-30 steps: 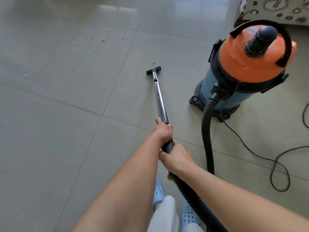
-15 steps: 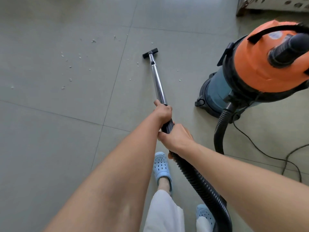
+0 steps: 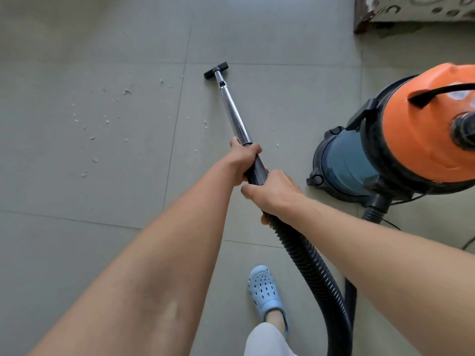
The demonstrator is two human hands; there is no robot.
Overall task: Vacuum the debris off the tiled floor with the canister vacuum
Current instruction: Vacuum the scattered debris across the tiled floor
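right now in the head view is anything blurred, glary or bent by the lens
Head view: soft, even light, no hard shadows and no strong glare on the floor tiles; the wide lens bows the tile seams and swells the forearms and the orange vacuum lid near the edges; the debris is slightly smeared, while the nozzle and both hands on the wand stay fairly sharp.

We pushed the nozzle toward 12 o'clock, past debris now beside the wand, and stepped nearer the canister.
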